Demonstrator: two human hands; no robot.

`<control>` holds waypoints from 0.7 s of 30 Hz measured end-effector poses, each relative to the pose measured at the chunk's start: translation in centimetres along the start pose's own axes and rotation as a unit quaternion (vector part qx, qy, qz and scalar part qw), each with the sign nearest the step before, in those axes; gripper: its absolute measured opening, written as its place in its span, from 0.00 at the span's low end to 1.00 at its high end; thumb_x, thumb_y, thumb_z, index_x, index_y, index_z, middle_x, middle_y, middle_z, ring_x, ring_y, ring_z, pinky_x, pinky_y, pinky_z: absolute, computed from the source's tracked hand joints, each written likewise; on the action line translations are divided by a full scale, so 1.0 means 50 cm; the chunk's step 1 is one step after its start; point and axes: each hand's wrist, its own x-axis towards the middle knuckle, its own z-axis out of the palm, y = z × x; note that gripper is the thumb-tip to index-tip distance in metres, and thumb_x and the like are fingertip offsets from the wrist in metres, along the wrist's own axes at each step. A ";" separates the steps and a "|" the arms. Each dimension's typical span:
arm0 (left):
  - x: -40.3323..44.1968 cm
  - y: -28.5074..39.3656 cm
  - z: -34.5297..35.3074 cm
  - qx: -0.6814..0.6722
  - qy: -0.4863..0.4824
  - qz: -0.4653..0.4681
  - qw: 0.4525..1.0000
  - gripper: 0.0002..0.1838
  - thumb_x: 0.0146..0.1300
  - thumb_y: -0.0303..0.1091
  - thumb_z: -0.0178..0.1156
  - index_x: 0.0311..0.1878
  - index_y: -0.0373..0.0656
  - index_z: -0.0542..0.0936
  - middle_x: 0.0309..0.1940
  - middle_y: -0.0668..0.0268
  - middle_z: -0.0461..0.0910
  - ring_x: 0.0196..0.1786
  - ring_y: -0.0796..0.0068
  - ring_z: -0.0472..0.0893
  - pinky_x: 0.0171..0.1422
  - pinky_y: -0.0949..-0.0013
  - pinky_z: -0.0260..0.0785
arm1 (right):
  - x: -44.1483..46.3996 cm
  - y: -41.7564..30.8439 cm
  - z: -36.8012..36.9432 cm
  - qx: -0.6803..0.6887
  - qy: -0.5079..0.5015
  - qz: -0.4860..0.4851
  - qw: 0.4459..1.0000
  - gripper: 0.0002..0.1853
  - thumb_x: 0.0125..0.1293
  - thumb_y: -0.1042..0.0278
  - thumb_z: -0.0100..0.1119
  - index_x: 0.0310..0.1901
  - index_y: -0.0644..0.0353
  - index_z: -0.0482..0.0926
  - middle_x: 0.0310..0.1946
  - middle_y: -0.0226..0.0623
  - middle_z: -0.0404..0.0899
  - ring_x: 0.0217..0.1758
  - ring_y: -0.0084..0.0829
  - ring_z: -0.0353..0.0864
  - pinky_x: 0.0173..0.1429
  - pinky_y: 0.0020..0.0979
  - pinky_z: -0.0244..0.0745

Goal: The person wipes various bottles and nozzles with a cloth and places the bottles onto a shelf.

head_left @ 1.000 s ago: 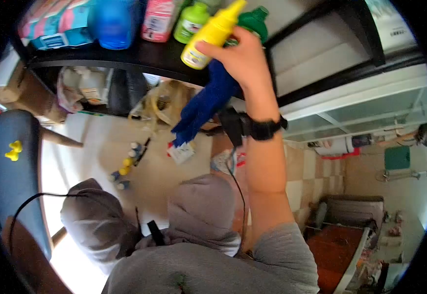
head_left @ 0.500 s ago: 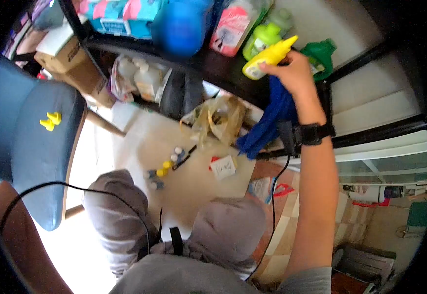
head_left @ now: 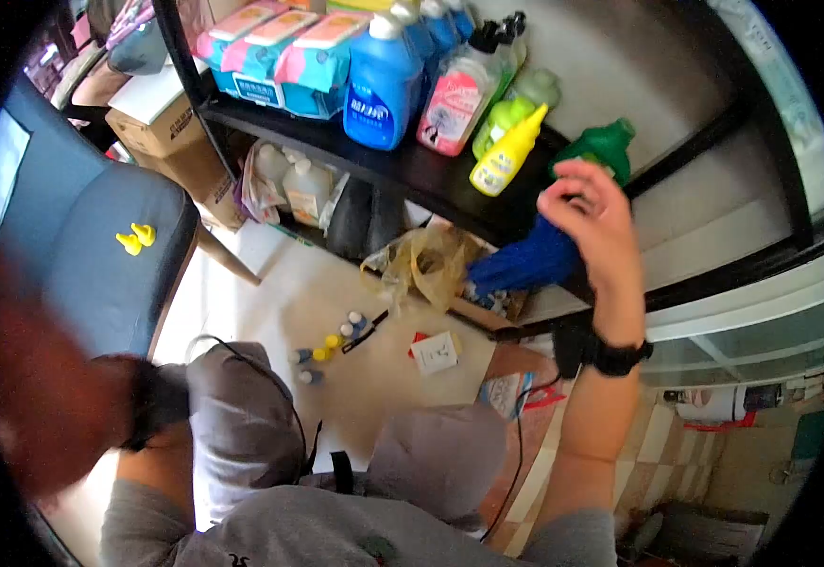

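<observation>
A yellow squeeze bottle (head_left: 505, 159) with a pointed nozzle stands at the front of the dark shelf (head_left: 336, 142). To its right is my right hand (head_left: 590, 213), fingers curled but apart, with nothing visible in them. Behind those fingers is a dark green bottle (head_left: 606, 146), partly hidden. A blue cloth (head_left: 530, 260) hangs below my right hand at the shelf's edge. Blurred by motion at the far left is my left hand (head_left: 48, 397); its fingers cannot be made out. Two small yellow pieces (head_left: 135, 238) lie on the dark chair seat (head_left: 91, 274) beyond it.
Along the shelf stand wipes packs (head_left: 284, 66), a blue bottle (head_left: 382, 90) and a pink-labelled pump bottle (head_left: 454, 104). Below are a plastic bag (head_left: 421, 269) and a white jug (head_left: 306, 189). Several small bottles (head_left: 320, 353) and a white box (head_left: 436, 352) lie on the floor.
My right hand has let go of the yellow bottle, which now stands on the shelf, and has moved down and right. My left arm has come further into view, and the camera view has shifted.
</observation>
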 end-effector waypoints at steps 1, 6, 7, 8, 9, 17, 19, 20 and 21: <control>-0.014 -0.013 0.051 -0.063 -0.045 -0.027 0.997 0.37 0.54 0.54 0.67 0.59 0.39 0.67 0.54 0.53 0.73 0.62 0.58 0.71 0.70 0.56 0.58 | -0.023 -0.021 0.019 0.003 -0.014 -0.035 0.999 0.23 0.50 0.75 0.70 0.49 0.61 0.74 0.38 0.33 0.78 0.44 0.24 0.77 0.54 0.28 0.70; -0.190 -0.057 0.294 -0.158 -0.222 -0.205 0.940 0.40 0.51 0.38 0.72 0.64 0.37 0.64 0.60 0.56 0.69 0.67 0.60 0.66 0.71 0.60 0.55 | -0.098 -0.069 0.144 0.131 -0.109 -0.105 0.980 0.22 0.56 0.80 0.61 0.53 0.62 0.69 0.45 0.35 0.73 0.48 0.23 0.75 0.52 0.27 0.71; -0.216 -0.058 0.315 -0.170 -0.255 -0.224 0.925 0.38 0.53 0.37 0.71 0.65 0.38 0.63 0.59 0.56 0.70 0.65 0.61 0.68 0.69 0.61 0.57 | -0.113 -0.081 0.165 0.174 -0.134 -0.091 0.971 0.22 0.57 0.80 0.61 0.54 0.62 0.68 0.46 0.36 0.72 0.47 0.22 0.76 0.51 0.26 0.72; -0.241 -0.059 0.336 -0.180 -0.287 -0.243 0.909 0.37 0.56 0.35 0.69 0.65 0.38 0.63 0.57 0.56 0.71 0.63 0.62 0.69 0.67 0.61 0.59 | -0.126 -0.091 0.183 0.205 -0.158 -0.070 0.964 0.22 0.58 0.81 0.61 0.54 0.62 0.68 0.47 0.35 0.72 0.49 0.22 0.75 0.53 0.26 0.71; -0.258 -0.062 0.341 -0.219 -0.341 -0.271 0.873 0.35 0.58 0.33 0.68 0.66 0.39 0.62 0.55 0.57 0.71 0.60 0.63 0.71 0.64 0.62 0.62 | -0.134 -0.102 0.191 0.238 -0.181 -0.048 0.953 0.22 0.59 0.83 0.60 0.54 0.63 0.68 0.48 0.34 0.72 0.51 0.21 0.74 0.55 0.26 0.71; -0.303 -0.081 0.283 -0.276 -0.233 -0.485 0.796 0.18 0.72 0.28 0.49 0.63 0.40 0.64 0.44 0.63 0.78 0.42 0.74 0.79 0.47 0.69 0.74 | 0.102 0.086 -0.123 -0.184 0.210 -0.048 0.959 0.27 0.52 0.69 0.71 0.53 0.65 0.72 0.46 0.47 0.77 0.50 0.37 0.77 0.55 0.36 0.73; -0.308 -0.084 0.280 -0.290 -0.228 -0.503 0.782 0.17 0.72 0.28 0.49 0.62 0.40 0.65 0.44 0.63 0.78 0.41 0.75 0.79 0.47 0.69 0.74 | 0.163 0.146 -0.220 -0.373 0.267 -0.001 0.888 0.38 0.46 0.66 0.74 0.58 0.71 0.66 0.56 0.59 0.71 0.60 0.54 0.70 0.65 0.43 0.65; -0.319 -0.094 0.277 -0.279 -0.246 -0.497 0.784 0.17 0.72 0.28 0.49 0.62 0.40 0.65 0.44 0.64 0.78 0.41 0.76 0.79 0.47 0.70 0.74 | 0.186 0.170 -0.242 -0.402 0.237 0.037 0.884 0.39 0.49 0.68 0.73 0.61 0.70 0.63 0.58 0.57 0.69 0.59 0.51 0.73 0.58 0.43 0.73; -0.320 -0.093 0.274 -0.268 -0.264 -0.493 0.785 0.17 0.72 0.28 0.49 0.61 0.40 0.66 0.44 0.64 0.78 0.42 0.76 0.79 0.47 0.70 0.74 | 0.190 0.172 -0.238 -0.337 0.189 0.083 0.919 0.39 0.51 0.68 0.72 0.62 0.69 0.62 0.58 0.55 0.70 0.59 0.47 0.73 0.56 0.41 0.75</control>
